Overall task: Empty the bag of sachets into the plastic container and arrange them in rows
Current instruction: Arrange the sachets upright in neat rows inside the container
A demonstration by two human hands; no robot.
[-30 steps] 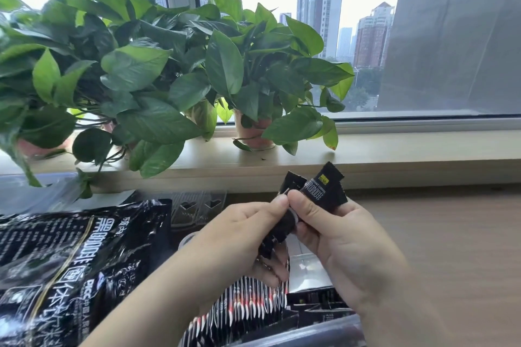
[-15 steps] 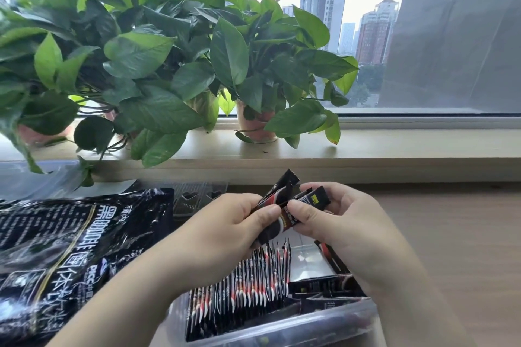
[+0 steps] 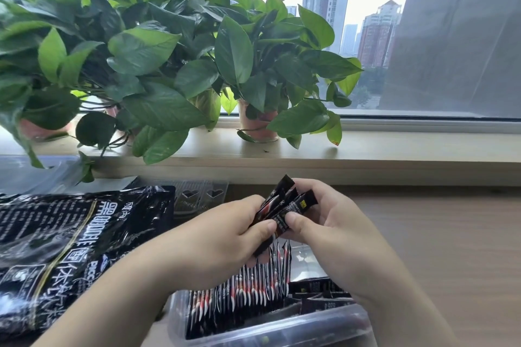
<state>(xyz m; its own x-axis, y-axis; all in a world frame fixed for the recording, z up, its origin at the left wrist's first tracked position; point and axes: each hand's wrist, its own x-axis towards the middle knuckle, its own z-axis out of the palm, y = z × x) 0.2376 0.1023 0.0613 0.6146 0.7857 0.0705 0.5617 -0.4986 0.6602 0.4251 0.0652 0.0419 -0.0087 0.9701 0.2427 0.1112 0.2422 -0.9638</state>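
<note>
A small bunch of black stick sachets (image 3: 284,203) is held above the clear plastic container (image 3: 282,329), pinched from the left by my left hand (image 3: 225,234) and from the right by my right hand (image 3: 329,222). Inside the container a row of black-and-red sachets (image 3: 248,287) stands on edge along the left side, and loose sachets (image 3: 315,293) lie flat at the right. The large black sachet bag (image 3: 70,245) lies flat on the table to the left of the container.
Potted leafy plants (image 3: 158,65) fill the window sill (image 3: 366,149) behind the table. A clear lid (image 3: 200,194) with heart cut-outs lies behind the bag. Bare wooden table (image 3: 451,248) extends to the right.
The sachets have been fanned out and tilted lower between both hands, which stayed above the container. The view shifted down, showing more of the container and its standing row.
</note>
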